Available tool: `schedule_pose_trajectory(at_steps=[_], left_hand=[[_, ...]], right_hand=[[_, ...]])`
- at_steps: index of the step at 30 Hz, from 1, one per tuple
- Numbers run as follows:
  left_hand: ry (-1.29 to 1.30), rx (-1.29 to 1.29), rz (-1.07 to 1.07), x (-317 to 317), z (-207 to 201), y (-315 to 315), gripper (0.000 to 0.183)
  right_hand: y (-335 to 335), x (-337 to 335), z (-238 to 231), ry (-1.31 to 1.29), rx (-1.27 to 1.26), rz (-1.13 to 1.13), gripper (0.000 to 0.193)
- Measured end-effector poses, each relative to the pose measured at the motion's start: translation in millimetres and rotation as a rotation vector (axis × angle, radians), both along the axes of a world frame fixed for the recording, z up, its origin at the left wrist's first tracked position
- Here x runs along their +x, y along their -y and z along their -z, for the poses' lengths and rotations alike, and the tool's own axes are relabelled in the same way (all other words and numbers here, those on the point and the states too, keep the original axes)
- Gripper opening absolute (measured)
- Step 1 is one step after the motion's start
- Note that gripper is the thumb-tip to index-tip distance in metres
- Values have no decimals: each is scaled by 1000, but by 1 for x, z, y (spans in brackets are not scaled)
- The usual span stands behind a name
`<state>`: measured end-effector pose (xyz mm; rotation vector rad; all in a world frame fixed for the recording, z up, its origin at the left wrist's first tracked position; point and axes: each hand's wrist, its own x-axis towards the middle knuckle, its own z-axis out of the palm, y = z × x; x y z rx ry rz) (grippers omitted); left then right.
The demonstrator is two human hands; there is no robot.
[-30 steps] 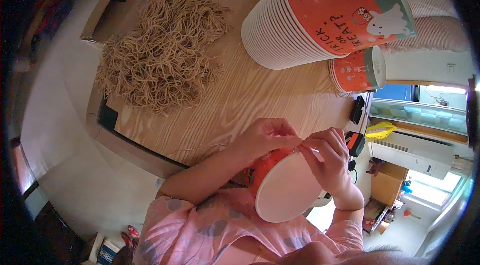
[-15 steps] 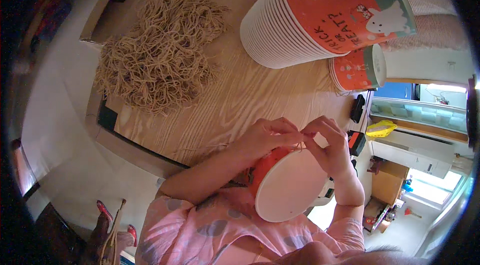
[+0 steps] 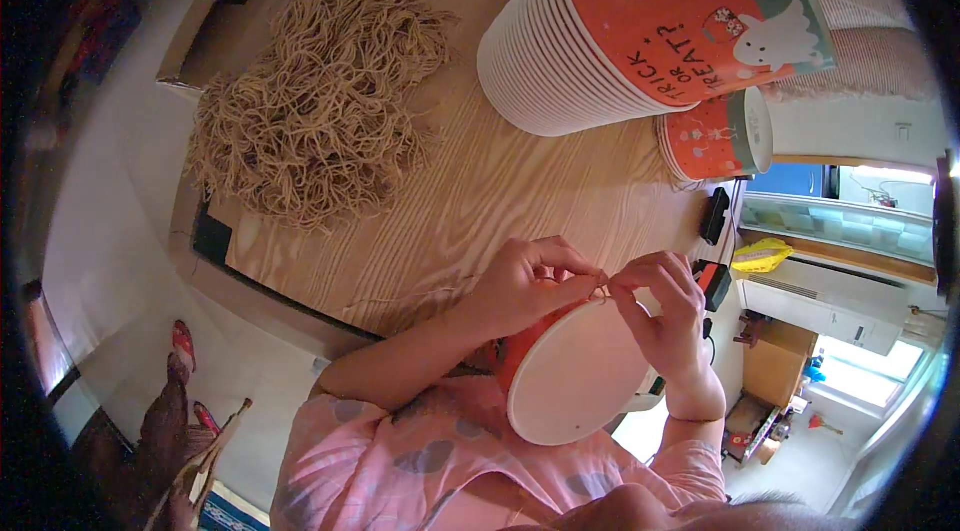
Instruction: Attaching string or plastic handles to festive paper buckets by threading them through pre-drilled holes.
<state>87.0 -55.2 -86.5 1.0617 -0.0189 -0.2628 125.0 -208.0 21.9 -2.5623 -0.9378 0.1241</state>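
Left hand (image 3: 535, 276), right hand (image 3: 665, 301): fingertips pinching, apparently, thin cord (image 3: 599, 295) at one o'clock on orange bucket (image 3: 577, 376); twine pile (image 3: 320, 101) at ten o'clock.

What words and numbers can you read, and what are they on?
Big orange-and-green bucket: dark lettering beside a white ghost; I won't copy it out.
Bucket being handled: no words I can make out.
Tall white unit: one dark mark, too small to read.
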Motion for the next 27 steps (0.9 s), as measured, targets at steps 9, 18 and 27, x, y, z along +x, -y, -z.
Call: schedule_pose_trajectory(at_steps=[9,18,27], left_hand=[[-37,-108,24,0,9,2,16],[4,-18,70,2,9,-2,16],[-42,26,145,7,10,-6,16]], right_hand=[[-3,3,0,-7,-5,-40,15],[0,15,-3,-110,-15,-192,18],[3,20,4,-248,86,-171,14]])
